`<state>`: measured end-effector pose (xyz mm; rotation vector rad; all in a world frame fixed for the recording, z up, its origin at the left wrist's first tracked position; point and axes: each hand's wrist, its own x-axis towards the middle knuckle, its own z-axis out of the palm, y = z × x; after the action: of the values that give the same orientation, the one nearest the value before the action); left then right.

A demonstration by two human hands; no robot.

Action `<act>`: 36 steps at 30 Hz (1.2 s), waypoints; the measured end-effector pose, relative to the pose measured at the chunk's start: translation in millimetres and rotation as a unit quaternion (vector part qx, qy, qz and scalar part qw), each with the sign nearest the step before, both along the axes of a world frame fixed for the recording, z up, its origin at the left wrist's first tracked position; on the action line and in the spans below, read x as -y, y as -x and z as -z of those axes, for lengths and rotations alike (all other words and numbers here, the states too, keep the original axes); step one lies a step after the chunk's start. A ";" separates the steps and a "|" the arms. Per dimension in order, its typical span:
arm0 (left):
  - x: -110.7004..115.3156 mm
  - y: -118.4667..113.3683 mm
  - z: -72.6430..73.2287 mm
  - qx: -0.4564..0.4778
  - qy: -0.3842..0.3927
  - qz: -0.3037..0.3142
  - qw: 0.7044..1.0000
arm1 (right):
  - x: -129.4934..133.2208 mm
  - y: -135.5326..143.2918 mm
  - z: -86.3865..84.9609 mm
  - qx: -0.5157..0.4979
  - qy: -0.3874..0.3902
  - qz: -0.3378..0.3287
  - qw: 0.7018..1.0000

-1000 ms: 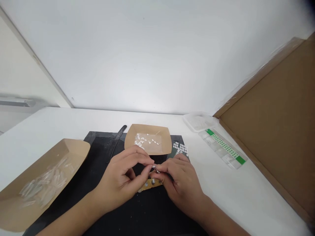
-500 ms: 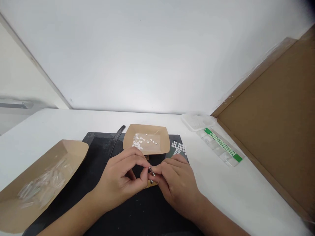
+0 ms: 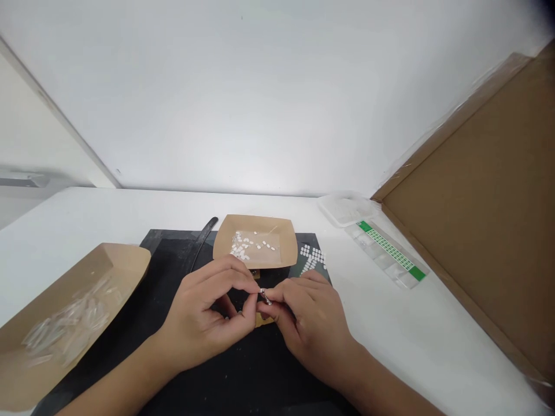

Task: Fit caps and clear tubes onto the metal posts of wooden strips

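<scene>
Both hands meet over the black mat (image 3: 243,375) at the centre. My right hand (image 3: 310,323) pinches a small shiny metal piece (image 3: 266,299) between thumb and forefinger. The thumb and forefinger of my left hand (image 3: 212,306) are pressed together at the upper left end of this piece; a tiny pale spot shows there, too small to name. Under the fingertips lies a yellowish object (image 3: 263,319), mostly covered by my hands. Just beyond them stands a small cardboard tray (image 3: 255,222) with small white pieces inside.
A larger cardboard tray (image 3: 125,254) with clear plastic pieces is at the left. A dark curved strip (image 3: 206,234) lies behind the mat's left part. White stickers (image 3: 313,254) sit at its right corner. Farther right are a clear container (image 3: 344,209), a green-labelled organizer (image 3: 390,251) and a cardboard panel (image 3: 477,202).
The whole view has shifted slightly, so things appear a little higher and farther left. The metal piece is tilted differently between my fingertips, and my hands remain together.
</scene>
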<state>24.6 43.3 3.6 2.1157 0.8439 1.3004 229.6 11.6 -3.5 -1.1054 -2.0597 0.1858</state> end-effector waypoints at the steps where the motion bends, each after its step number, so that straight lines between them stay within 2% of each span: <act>1: -0.2 -0.2 0.2 -0.003 0.002 -0.006 1.000 | 0.0 0.1 0.0 0.002 0.001 0.000 1.000; 11: -1.6 1.4 2.0 -0.013 0.046 -0.003 0.999 | 1.1 -0.5 -0.4 0.021 -0.010 0.010 1.000; 20: -0.9 2.3 1.7 0.001 0.075 0.035 0.997 | 2.9 -0.2 0.8 0.036 0.015 0.008 0.999; 25: 0.9 1.9 2.7 -0.006 0.047 0.017 0.999 | 0.4 0.6 2.2 0.044 -0.012 0.004 0.999; 28: 1.1 0.4 2.2 -0.013 0.028 0.002 1.000 | -0.6 1.7 1.8 0.053 -0.053 0.008 0.997; 32: 0.9 -1.2 -1.1 -0.007 -0.014 -0.014 1.000 | 1.3 2.8 -0.6 0.080 -0.104 0.016 0.991; 36: 0.9 -0.3 -5.7 -0.021 -0.038 -0.012 0.999 | 3.3 2.3 -2.7 0.098 -0.118 0.020 0.988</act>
<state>24.9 42.4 9.2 2.2057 0.8528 1.3242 227.2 8.3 -0.7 -1.0491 -2.1635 -0.1901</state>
